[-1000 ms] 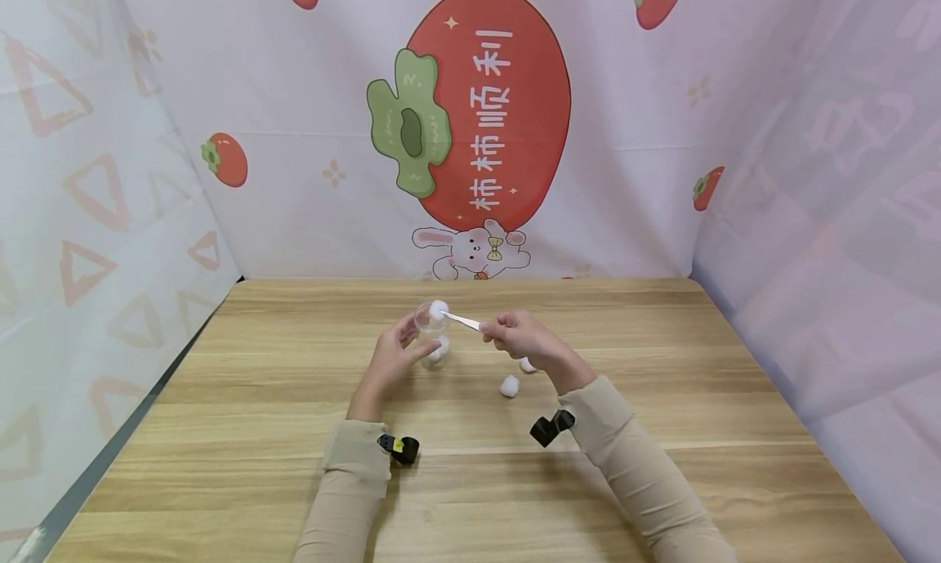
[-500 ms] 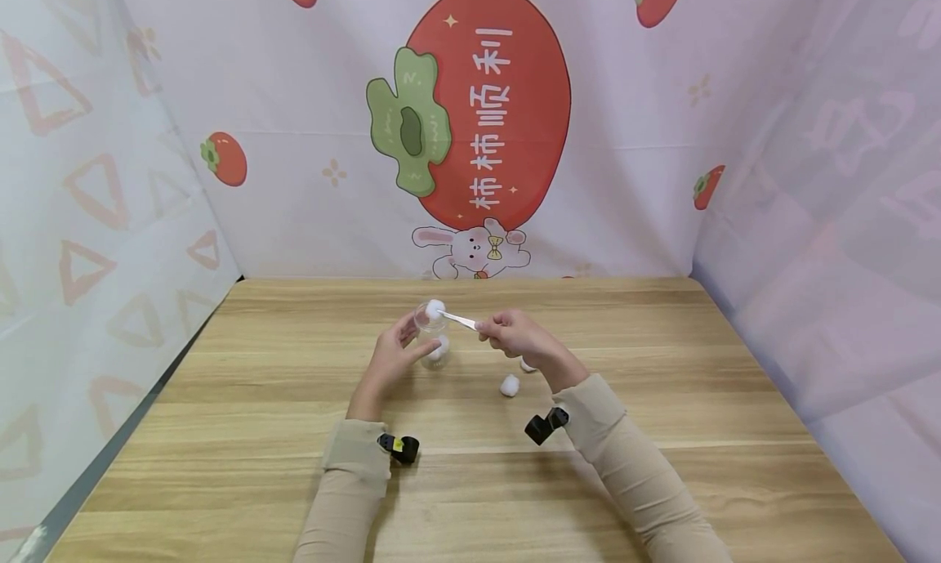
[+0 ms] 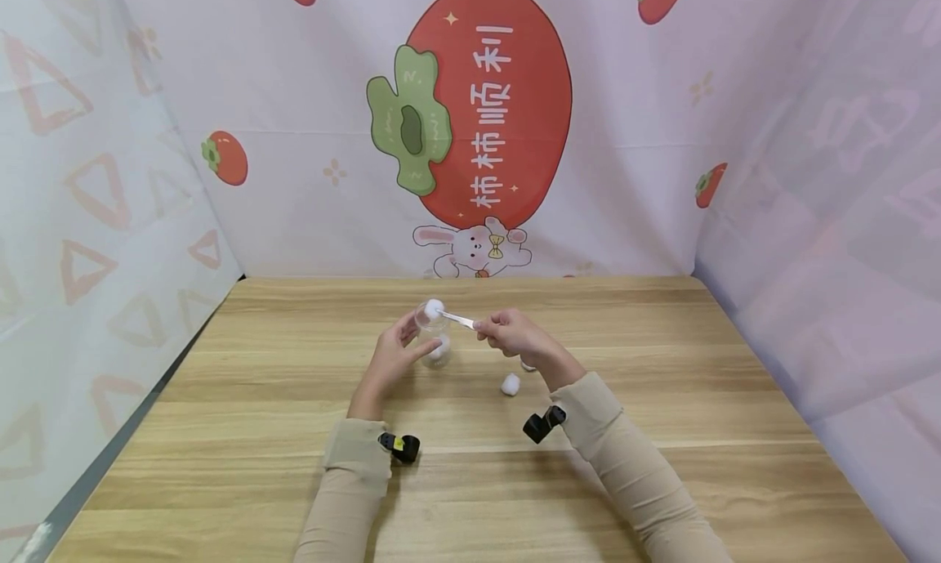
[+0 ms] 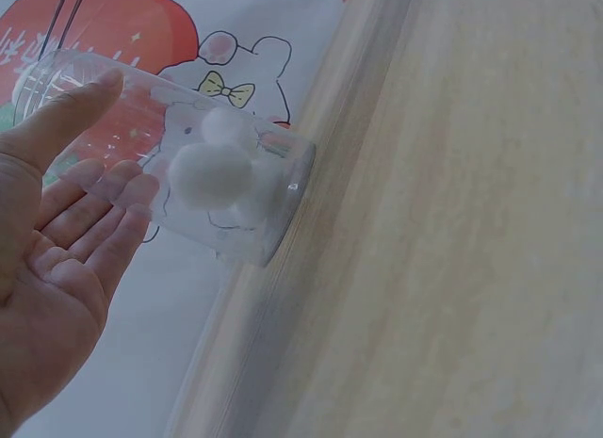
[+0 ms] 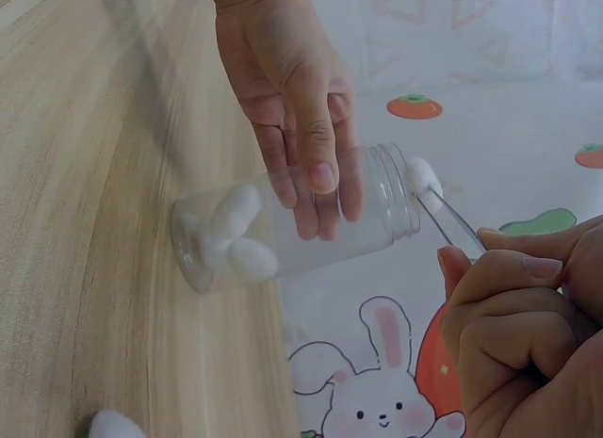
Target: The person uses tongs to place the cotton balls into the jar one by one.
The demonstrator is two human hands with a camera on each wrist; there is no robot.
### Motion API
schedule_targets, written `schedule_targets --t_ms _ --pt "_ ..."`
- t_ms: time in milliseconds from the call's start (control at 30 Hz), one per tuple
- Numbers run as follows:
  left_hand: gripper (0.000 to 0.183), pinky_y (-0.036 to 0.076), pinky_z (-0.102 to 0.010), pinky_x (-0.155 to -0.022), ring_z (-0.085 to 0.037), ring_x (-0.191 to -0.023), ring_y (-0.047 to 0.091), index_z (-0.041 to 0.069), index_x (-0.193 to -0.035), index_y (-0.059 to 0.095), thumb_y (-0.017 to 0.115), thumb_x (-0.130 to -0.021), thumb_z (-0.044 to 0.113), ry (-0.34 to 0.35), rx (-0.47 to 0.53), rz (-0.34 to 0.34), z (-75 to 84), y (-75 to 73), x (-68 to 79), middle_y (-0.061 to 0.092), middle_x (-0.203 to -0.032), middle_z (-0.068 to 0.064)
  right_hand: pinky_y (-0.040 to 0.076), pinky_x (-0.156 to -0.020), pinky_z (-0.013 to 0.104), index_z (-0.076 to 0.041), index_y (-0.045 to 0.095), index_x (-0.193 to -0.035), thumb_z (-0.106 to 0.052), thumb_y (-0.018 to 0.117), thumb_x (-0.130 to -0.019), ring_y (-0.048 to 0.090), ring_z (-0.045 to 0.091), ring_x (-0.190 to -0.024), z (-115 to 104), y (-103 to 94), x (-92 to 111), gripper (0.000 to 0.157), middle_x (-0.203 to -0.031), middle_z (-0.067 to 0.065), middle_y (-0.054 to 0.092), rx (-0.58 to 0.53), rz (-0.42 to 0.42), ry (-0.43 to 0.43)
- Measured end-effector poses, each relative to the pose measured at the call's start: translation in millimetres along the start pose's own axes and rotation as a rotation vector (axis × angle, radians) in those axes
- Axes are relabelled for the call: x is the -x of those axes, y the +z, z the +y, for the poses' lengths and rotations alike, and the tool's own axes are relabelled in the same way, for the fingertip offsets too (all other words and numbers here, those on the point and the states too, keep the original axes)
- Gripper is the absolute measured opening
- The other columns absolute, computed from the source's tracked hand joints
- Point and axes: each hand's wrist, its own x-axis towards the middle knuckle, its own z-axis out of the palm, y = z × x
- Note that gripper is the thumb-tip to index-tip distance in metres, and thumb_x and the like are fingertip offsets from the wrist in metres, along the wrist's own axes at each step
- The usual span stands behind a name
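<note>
A clear screw-neck jar (image 5: 358, 254) stands upright on the table, with several white cotton balls (image 4: 212, 174) at its bottom. My left hand (image 3: 388, 363) holds the jar from the left, thumb on one side and fingers on the other. In my right hand (image 3: 515, 336) I pinch metal tweezers (image 3: 460, 321). Their tips grip one cotton ball (image 5: 425, 178), which sits right at the jar's open mouth. Part of the tweezers is hidden by the right hand's fingers.
One loose cotton ball (image 3: 510, 385) lies on the wooden table (image 3: 470, 498), right of the jar. Another cotton ball (image 3: 528, 367) is partly covered by the right wrist. A printed cloth (image 3: 309, 212) hangs behind the table's back edge.
My right hand has shifted slightly left, bringing the tweezers and the cotton ball a little further over the jar's mouth. The left hand and jar have stayed put.
</note>
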Motion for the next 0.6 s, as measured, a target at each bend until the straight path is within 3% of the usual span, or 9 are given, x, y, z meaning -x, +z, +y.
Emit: schedule_targets --t_ms 600 --pt "0.075 0.037 -0.039 -0.121 -0.033 -0.139 0.045 0.004 -0.146 0.037 0.075 -0.084 0.02 -0.001 0.016 0.001 -1.1 0.7 -1.2 0.048 -0.146 -0.021 0.018 -0.041 0.016 -0.002 0.059 -0.087 -0.022 0.052 -0.099 0.022 0.004 -0.045 0.5 1.8 -1.4 0.025 -0.052 -0.009 0.033 -0.042 0.024 0.024"
